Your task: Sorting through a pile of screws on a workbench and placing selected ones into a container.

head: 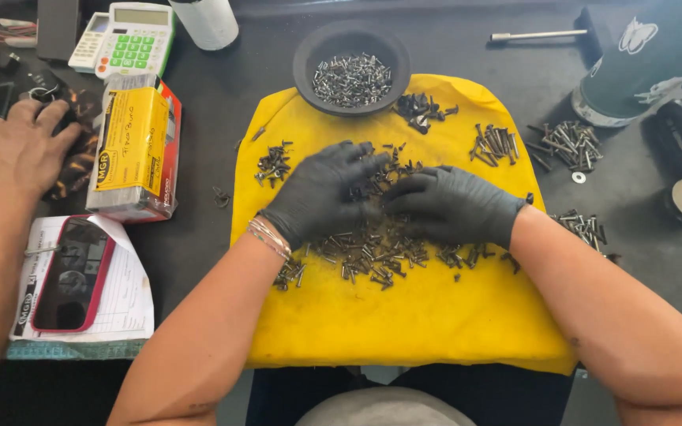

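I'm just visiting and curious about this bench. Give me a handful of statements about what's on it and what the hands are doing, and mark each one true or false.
1. Both of the person's hands, left hand and right hand, wear black gloves. True.
2. The hands rest on a heap of dark screws on a yellow cloth. True.
3. The black bowl at the top of the cloth is empty. False: it holds shiny silver screws.
4. The calculator has red keys. False: its keys are green and white.
5. A phone in a red case lies on papers to the left. True.
6. The bare hand at far left wears a glove. False: it is ungloved, another person's.
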